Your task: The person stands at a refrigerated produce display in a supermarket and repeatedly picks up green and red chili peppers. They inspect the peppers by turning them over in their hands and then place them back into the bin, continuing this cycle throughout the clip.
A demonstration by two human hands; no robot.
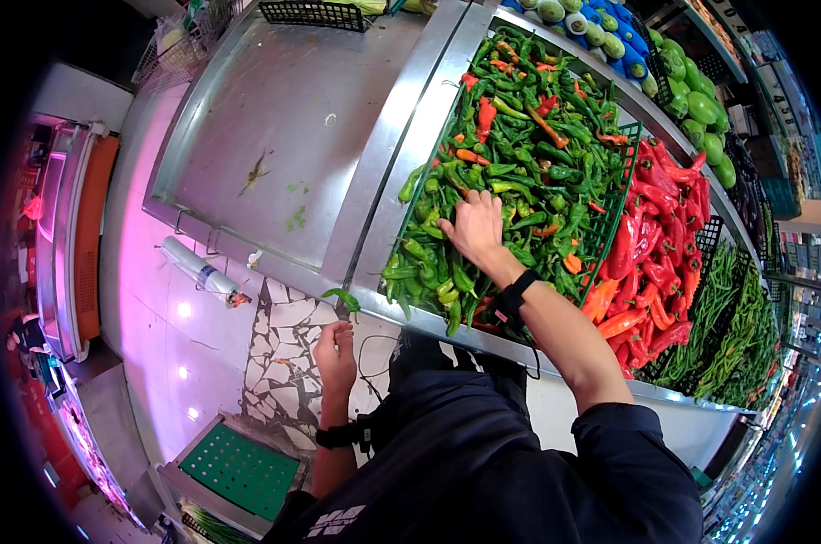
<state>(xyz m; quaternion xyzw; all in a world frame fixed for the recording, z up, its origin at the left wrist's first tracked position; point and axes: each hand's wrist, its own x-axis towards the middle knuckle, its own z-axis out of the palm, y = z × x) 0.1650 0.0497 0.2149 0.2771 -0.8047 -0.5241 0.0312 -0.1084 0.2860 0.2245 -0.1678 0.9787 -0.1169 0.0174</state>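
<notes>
My right hand rests on a large heap of green peppers mixed with a few red and orange ones. Its fingers reach into the pile, and whether they grip a pepper cannot be told. Lower and to the left, my left hand is raised in front of the stall's edge with its fingers curled. Just above those fingertips a single green pepper appears at the corner of the metal counter; whether the hand touches it is unclear. Dark bands circle both wrists.
A green plastic grid divides the green heap from long red peppers. Green beans lie farther right. To the left is a steel display tray with plant scraps. A roll of plastic bags hangs at its edge, above a green perforated board.
</notes>
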